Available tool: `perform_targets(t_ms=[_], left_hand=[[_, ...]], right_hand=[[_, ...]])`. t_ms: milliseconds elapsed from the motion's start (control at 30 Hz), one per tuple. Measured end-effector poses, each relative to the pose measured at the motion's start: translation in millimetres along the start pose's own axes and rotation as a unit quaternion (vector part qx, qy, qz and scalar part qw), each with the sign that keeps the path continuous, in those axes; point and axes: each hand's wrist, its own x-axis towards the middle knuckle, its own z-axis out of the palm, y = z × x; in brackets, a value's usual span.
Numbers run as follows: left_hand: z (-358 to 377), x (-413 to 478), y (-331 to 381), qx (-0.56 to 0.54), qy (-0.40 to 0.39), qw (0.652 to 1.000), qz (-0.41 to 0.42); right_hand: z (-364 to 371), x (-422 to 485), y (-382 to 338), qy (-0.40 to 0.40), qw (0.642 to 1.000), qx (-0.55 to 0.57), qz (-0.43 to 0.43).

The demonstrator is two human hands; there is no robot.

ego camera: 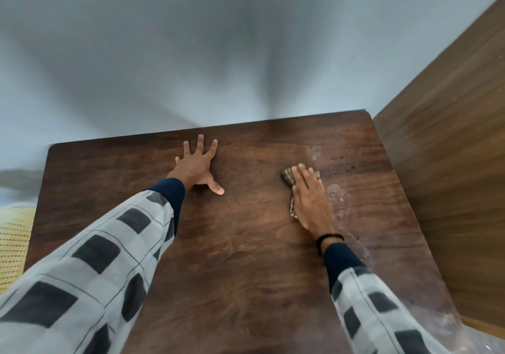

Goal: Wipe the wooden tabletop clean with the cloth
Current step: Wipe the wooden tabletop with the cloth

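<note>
A dark wooden tabletop (240, 244) fills the lower half of the head view. My right hand (310, 197) lies flat, palm down, on a small striped brown cloth (287, 176) at the table's right side; the cloth shows past my fingers at the far end and along the hand's left edge. Pale dusty smears (338, 200) mark the wood just right of that hand and run toward the near right corner. My left hand (198, 166) rests flat on the table near its far middle, fingers spread, holding nothing.
A grey wall (218, 52) stands behind the table's far edge. A brown wooden panel (451, 148) rises along the right side. To the left, below table level, lies yellow dotted fabric (13, 238).
</note>
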Motion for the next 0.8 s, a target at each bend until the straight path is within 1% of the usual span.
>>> perform_targets(t_ms=[67, 100, 133, 200, 267, 300, 400, 467, 567, 633, 700, 800], left_hand=[[-3, -1, 2, 0.001, 0.001, 1.000, 0.002], [-3, -3, 3, 0.002, 0.000, 1.000, 0.002], [-4, -3, 3, 0.002, 0.003, 1.000, 0.001], [-3, -3, 3, 0.001, 0.005, 1.000, -0.001], [-3, -3, 2, 0.001, 0.002, 1.000, -0.003], [-2, -3, 2, 0.002, 0.000, 1.000, -0.004], [-4, -4, 4, 0.005, -0.006, 1.000, -0.007], [-5, -4, 5, 0.009, -0.008, 1.000, -0.011], [-5, -4, 4, 0.009, -0.006, 1.000, -0.012], [-5, -5, 4, 0.012, -0.008, 1.000, -0.013], [-4, -6, 5, 0.015, -0.007, 1.000, -0.014], [-6, -6, 8, 0.014, -0.015, 1.000, -0.014]], right_hand=[[4, 13, -5, 0.032, 0.998, -0.012, 0.048], [9, 10, -12, 0.042, 0.998, -0.022, 0.050], [14, 2, -19, 0.035, 0.998, -0.033, 0.036], [16, -29, -24, 0.008, 0.999, -0.021, -0.023], [5, -56, -9, -0.015, 0.998, -0.010, -0.053], [1, -57, 1, -0.014, 0.999, -0.010, -0.044], [0, -30, 9, 0.019, 0.998, -0.020, 0.055], [7, -24, -9, 0.032, 0.996, -0.042, 0.070], [17, -66, -23, 0.010, 1.000, -0.020, -0.011], [8, -95, -8, -0.021, 0.999, -0.005, -0.038], [2, -91, 6, -0.026, 1.000, -0.004, -0.008], [3, -66, 1, 0.017, 0.998, -0.025, 0.060]])
